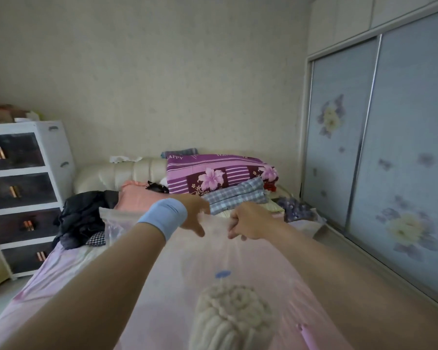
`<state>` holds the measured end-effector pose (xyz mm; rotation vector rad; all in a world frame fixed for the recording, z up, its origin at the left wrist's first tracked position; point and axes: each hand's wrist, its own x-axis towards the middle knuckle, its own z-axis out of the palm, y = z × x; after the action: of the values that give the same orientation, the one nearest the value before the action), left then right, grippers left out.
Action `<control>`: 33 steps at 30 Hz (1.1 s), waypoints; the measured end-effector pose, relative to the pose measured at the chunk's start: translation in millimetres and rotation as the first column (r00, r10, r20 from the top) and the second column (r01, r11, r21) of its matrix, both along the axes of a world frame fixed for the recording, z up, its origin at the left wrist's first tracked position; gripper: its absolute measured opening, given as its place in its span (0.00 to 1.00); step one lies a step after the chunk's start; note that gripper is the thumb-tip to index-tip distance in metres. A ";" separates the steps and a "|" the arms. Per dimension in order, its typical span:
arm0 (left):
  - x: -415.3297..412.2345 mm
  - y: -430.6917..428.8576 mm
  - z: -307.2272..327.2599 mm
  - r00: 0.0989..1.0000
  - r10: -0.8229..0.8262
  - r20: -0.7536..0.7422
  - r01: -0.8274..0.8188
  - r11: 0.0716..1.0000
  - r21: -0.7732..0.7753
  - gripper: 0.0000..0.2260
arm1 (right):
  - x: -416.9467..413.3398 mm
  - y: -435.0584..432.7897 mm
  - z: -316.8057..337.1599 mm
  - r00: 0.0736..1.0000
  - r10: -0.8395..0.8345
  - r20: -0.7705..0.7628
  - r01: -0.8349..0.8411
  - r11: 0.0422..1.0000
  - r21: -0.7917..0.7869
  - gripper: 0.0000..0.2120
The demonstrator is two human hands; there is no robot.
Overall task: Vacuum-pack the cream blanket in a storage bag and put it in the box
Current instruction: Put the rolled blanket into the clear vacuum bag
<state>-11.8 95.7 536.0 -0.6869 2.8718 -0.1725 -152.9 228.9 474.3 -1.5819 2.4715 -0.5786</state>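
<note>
A clear plastic storage bag [142, 223] is stretched out over the pink bed, its far edge raised. The cream chunky-knit blanket [228, 317] lies inside the bag near the bottom of the view, below a blue mark on the plastic. My left hand [194, 215], with a light blue wristband, pinches the bag's far edge. My right hand [243, 221] grips the same edge a short way to the right, fingers curled. No box is in view.
A white drawer unit [23, 188] stands to the left of the bed. Dark clothes [84, 215], a pink pillow, a purple floral quilt [218, 173] and a checked cloth pile up at the headboard. Sliding wardrobe doors [390, 160] line the right side.
</note>
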 end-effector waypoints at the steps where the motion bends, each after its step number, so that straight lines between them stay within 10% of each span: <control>1: 1.8 -4.6 -5.3 0.998 0.062 0.014 -0.063 0.995 0.074 0.16 | 0.8 -0.6 4.6 1.000 -0.007 -0.021 0.007 1.000 0.012 0.09; 8: -16.4 -2.0 0.1 0.987 0.077 -0.140 -0.037 0.963 0.267 0.10 | 12.3 -9.7 44.8 0.985 0.027 -0.173 -0.005 0.992 0.127 0.11; 15: -0.3 -16.1 33.0 0.970 0.140 0.200 -0.119 0.987 -0.112 0.14 | -31.3 9.6 42.5 0.997 -0.027 -0.073 0.036 0.992 0.123 0.09; 20: 4.7 -23.0 35.3 0.984 0.172 0.055 -0.178 0.976 0.127 0.08 | -22.4 -3.8 31.6 0.983 -0.006 -0.182 0.034 0.987 0.154 0.07; 29: 13.8 -31.8 -2.8 0.878 0.249 -0.409 -0.008 0.862 0.507 0.16 | -2.7 -34.4 26.8 0.954 0.098 0.283 -0.061 0.989 -0.137 0.02; 33: 41.0 -61.1 -52.9 0.939 0.322 -0.124 -0.181 0.766 0.617 0.06 | -14.0 -28.4 18.3 0.940 0.028 0.340 0.028 0.987 -0.158 0.02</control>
<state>29.2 34.7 483.1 -0.9808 2.7257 0.8736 -166.9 200.4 492.5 -1.3896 2.2115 -0.9837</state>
